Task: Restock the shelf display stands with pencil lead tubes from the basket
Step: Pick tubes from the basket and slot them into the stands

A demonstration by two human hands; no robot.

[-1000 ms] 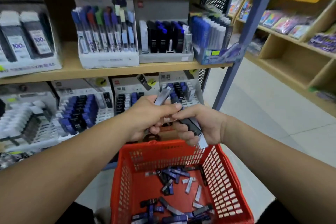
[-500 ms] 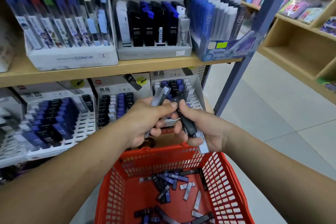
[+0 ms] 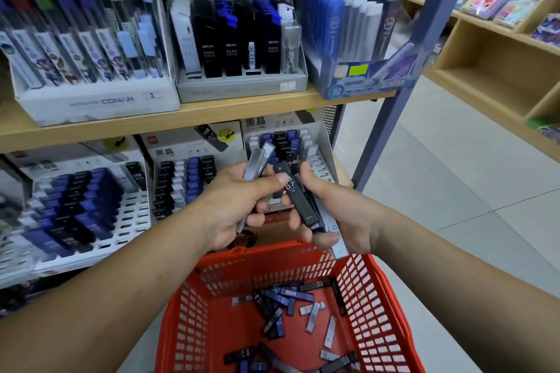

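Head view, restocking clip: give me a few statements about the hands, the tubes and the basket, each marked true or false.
1. The left hand grips grey tubes. True.
2. The right hand holds nothing. False: it grips a black tube marked 0.7, with others beneath it.
3. The red basket is empty. False: loose tubes lie on its floor.
4. The stand behind the hands has free slots. True.

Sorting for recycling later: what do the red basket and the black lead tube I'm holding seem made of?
Red basket: likely moulded plastic, slightly glossy, judging by its uniform slotted lattice walls.
Black lead tube: probably hard plastic, matte, with white 0.7 printing.
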